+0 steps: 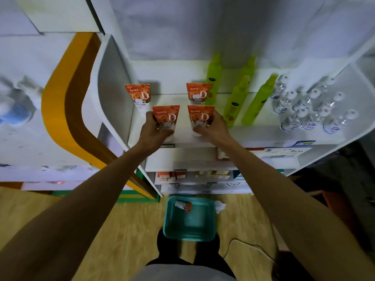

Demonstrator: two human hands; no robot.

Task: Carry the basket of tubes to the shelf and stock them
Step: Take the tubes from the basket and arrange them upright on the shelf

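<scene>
left hand (pixel 157 127) and right hand (pixel 211 126) each wrapped round orange-printed plastic tube, left tube (pixel 166 118), right tube (pixel 200 118), standing at frame centre on white shelf (pixel 182 136); teal plastic basket (pixel 189 219) on floor, lower centre, one tube left; tubes look top-heavy, sloppy release could tip them into back row

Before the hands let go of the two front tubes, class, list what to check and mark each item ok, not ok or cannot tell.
1. Left hand has a grip on the front left tube: ok.
2. Right hand has a grip on the front right tube: ok.
3. Both tubes standing level on the shelf: cannot tell.
4. Back tubes upright: ok.
5. Basket emptied: not ok, one tube left.
</scene>
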